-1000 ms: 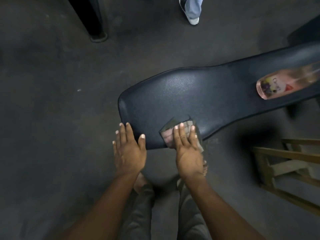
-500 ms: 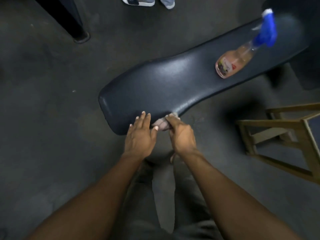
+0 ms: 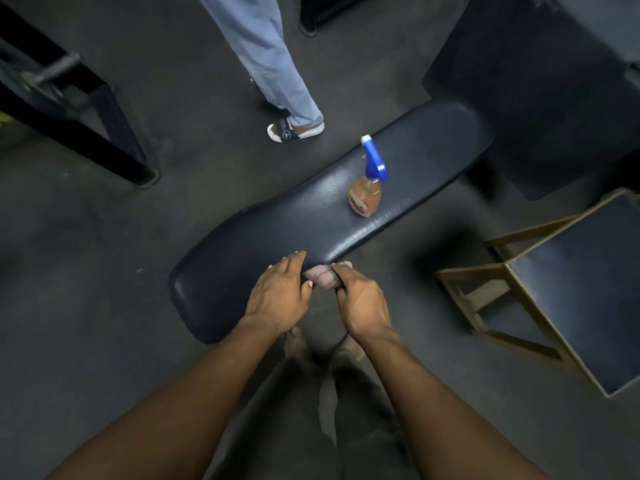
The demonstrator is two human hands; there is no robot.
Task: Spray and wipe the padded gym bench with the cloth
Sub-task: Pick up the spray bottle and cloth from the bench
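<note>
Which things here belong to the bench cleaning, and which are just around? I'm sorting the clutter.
Job: dark padded gym bench; pinkish bunched cloth, right hand gripping it, left hand; orange spray bottle with blue trigger.

Around: wooden-framed stool; bystander's blue-trousered leg; black metal frame.

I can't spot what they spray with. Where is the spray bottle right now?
The spray bottle lies on its side on the padded bench, right of centre in the head view, beyond both hands and untouched by them.

Bare forearms, no sleeves, left hand [image 3: 277,296] & right hand [image 3: 363,306] ungloved, dark grey trousers [image 3: 363,427], bare feet.
</note>
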